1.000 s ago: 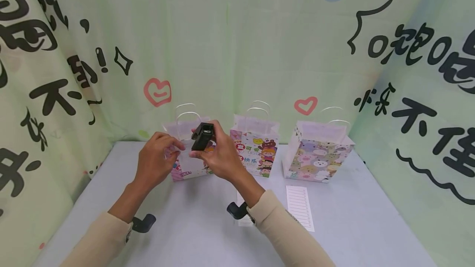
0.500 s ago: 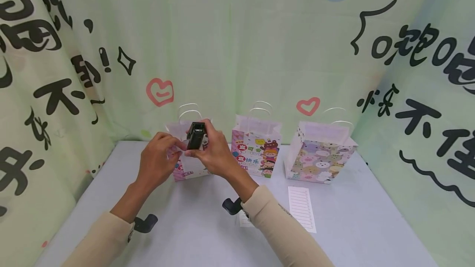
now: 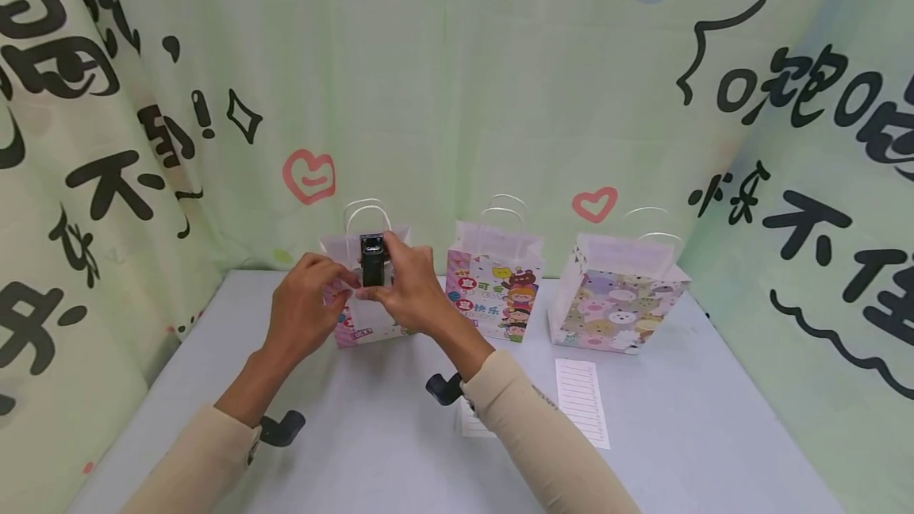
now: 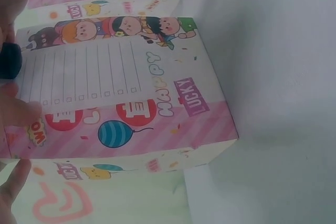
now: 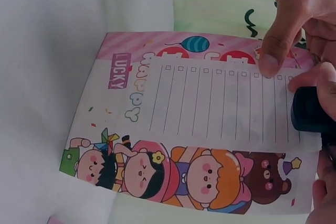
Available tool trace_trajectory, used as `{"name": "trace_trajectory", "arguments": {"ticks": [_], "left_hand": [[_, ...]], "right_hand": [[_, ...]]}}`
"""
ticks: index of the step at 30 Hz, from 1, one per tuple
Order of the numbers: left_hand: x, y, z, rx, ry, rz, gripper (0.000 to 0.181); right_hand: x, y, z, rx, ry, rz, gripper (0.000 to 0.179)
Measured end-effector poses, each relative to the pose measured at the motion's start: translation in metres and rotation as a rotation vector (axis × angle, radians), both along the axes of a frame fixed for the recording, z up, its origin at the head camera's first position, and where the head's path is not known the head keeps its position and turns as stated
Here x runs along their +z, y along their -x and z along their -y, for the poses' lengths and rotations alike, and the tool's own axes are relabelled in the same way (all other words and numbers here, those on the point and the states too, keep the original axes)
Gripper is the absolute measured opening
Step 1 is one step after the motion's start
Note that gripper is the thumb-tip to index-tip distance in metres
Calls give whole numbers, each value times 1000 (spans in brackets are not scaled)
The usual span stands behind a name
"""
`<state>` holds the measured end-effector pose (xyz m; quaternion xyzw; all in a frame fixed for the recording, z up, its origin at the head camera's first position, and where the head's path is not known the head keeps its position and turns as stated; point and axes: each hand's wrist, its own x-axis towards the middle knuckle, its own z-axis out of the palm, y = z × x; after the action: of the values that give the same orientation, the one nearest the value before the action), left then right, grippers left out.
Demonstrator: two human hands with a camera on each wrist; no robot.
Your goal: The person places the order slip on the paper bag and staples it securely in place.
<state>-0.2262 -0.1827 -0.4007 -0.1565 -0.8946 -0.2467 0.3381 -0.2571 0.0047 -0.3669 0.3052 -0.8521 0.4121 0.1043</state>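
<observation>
In the head view, a pink-and-white cartoon paper gift bag (image 3: 346, 333) stands at the left with its twisted handles up. A lined checklist slip (image 5: 226, 100) lies against its front panel near the top. My left hand (image 3: 307, 308) pinches the slip and the bag's upper edge, the thumb (image 5: 270, 65) on the slip's corner. My right hand (image 3: 414, 288) grips a black stapler (image 3: 373, 260), whose nose (image 5: 310, 109) overlaps the slip at the bag's top. Whether the stapler is pressed down, I cannot tell.
A matching gift bag (image 3: 493, 292) stands just right of the hands. Farther right is a bag with an animal-face print (image 3: 617, 308). Two checklist slips lie on the white table (image 3: 357, 450): one slip (image 3: 581, 403) in front of the right bag, another (image 3: 474, 423) partly under my right forearm.
My right hand has shifted left, and the stapler has turned from slanted to straight over the bag's top edge. My left hand keeps its pinch. The head view has shifted slightly.
</observation>
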Motion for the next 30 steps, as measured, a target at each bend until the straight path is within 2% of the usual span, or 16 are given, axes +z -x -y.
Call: {"name": "trace_trajectory", "arguments": {"ticks": [15, 19, 23, 27, 30], "left_hand": [[1, 0, -1, 0, 9, 0, 20], [1, 0, -1, 2, 13, 4, 19], [1, 0, -1, 14, 20, 3, 20], [0, 0, -1, 14, 21, -8, 20], [-1, 0, -1, 2, 20, -23, 21]], "right_hand": [[-5, -5, 5, -77, 7, -100, 54], [-2, -3, 3, -59, -23, -105, 57], [1, -2, -1, 0, -21, -41, 64], [1, -3, -8, 93, 144, 95, 65], [3, -4, -16, 133, 274, 168, 65]]}}
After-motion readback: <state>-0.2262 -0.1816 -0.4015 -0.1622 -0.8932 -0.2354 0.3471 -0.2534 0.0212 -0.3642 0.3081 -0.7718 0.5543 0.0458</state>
